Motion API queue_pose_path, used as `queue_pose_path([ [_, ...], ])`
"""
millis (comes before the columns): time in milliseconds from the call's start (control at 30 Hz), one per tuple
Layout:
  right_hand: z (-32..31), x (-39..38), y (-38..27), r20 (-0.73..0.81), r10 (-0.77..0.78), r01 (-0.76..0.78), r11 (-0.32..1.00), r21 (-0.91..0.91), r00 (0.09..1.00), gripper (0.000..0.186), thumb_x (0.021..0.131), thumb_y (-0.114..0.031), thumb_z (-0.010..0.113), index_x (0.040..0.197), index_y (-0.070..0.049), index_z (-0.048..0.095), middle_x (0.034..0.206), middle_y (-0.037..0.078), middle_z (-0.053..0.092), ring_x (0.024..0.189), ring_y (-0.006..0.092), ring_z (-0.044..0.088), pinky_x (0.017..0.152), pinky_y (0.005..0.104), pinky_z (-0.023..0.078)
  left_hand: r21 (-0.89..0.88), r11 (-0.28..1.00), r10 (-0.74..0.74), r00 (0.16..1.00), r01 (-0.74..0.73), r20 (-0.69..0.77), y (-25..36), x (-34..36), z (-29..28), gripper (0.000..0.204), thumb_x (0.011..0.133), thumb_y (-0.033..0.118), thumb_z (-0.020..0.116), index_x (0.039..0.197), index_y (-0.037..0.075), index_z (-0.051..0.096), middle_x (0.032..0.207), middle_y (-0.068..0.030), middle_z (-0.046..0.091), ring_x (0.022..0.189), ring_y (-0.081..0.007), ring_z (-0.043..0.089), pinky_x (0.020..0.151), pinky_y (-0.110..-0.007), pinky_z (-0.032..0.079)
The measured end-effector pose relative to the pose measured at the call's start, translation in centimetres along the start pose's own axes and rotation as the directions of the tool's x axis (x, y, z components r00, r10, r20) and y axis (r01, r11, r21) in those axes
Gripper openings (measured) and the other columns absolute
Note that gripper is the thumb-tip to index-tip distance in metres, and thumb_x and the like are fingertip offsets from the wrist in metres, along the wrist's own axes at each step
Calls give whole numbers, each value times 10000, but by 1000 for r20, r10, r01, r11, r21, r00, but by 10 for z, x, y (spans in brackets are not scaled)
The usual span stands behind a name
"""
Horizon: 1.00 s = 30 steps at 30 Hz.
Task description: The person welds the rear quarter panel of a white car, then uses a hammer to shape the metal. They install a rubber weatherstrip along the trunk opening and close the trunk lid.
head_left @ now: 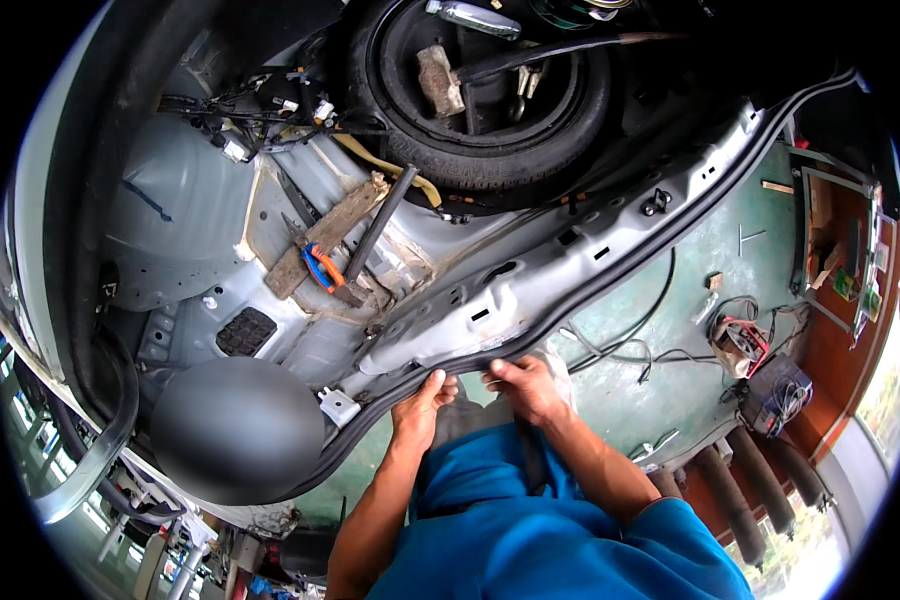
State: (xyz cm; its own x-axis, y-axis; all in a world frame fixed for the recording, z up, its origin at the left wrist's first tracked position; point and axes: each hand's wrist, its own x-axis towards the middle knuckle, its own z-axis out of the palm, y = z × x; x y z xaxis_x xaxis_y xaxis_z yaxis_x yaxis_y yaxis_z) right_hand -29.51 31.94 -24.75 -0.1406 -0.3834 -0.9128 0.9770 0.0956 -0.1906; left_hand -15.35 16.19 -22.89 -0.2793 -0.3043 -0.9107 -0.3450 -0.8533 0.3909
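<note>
A long black rubber seal strip runs along the rear lip of a car's open boot, above the pale metal sill. My left hand pinches this strip near the middle, thumb on top and fingers curled beneath. A short way to the right, my right hand also grips the strip, its thumb pressing from above. The undersides of the fingers are partly hidden. Inside the boot, beyond my hands, lie a wooden block, a dark-handled hammer and orange-and-blue-handled pliers.
A spare tyre fills the boot's far side, with a heavy hammer resting in it. Loose wiring hangs at the far left. Cables, a grey box and dark cylinders lie on the right-hand floor. A blurred round patch hides the lower left.
</note>
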Motion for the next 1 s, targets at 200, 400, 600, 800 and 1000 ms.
queue_pose_path([
  [200, -25, 3, -40, -104, -165, 125, 940, -316, 981, 347, 899, -176, 811, 1151, 35, 701, 1013, 96, 738, 862, 165, 673, 804, 321, 547, -2, 999, -32, 999, 32, 42, 1, -1, -4, 162, 1011, 166, 689, 1095, 28, 698, 976, -131, 750, 822, -207, 712, 732, -313, 569],
  [400, -18, -5, -36, -85, -192, 185, 979, -85, 978, 275, 932, -104, 763, 1164, 25, 688, 1068, 116, 737, 899, 188, 692, 827, 346, 570, -55, 996, -68, 996, 72, 65, 3, 0, -4, 156, 1007, 164, 695, 1067, 22, 713, 984, -131, 759, 835, -198, 724, 756, -308, 580],
  [600, -9, 0, -29, -166, -227, 228, 974, -13, 960, 246, 908, -100, 789, 1119, -17, 693, 1030, 74, 740, 912, 175, 689, 794, 331, 563, -100, 988, -106, 991, 114, 78, 4, 0, -4, 163, 1013, 173, 688, 1075, 24, 711, 993, -132, 758, 842, -201, 725, 758, -311, 585],
  [800, -21, 0, -21, -122, -167, 177, 981, 75, 978, 206, 925, -74, 762, 1109, -41, 677, 1001, 52, 725, 850, 162, 692, 777, 316, 585, -128, 981, -131, 986, 144, 103, 6, -3, -1, 159, 1013, 165, 686, 1100, 32, 703, 991, -114, 751, 850, -192, 717, 773, -315, 585],
  [1000, -24, -1, -28, -34, -113, 117, 982, 149, 993, 225, 926, -107, 772, 1127, -30, 705, 1014, 68, 752, 876, 179, 711, 801, 316, 590, -200, 958, -159, 963, 203, 217, -20, 19, 14, 194, 996, 160, 709, 1166, 78, 666, 966, -78, 722, 862, -192, 704, 782, -319, 582],
])
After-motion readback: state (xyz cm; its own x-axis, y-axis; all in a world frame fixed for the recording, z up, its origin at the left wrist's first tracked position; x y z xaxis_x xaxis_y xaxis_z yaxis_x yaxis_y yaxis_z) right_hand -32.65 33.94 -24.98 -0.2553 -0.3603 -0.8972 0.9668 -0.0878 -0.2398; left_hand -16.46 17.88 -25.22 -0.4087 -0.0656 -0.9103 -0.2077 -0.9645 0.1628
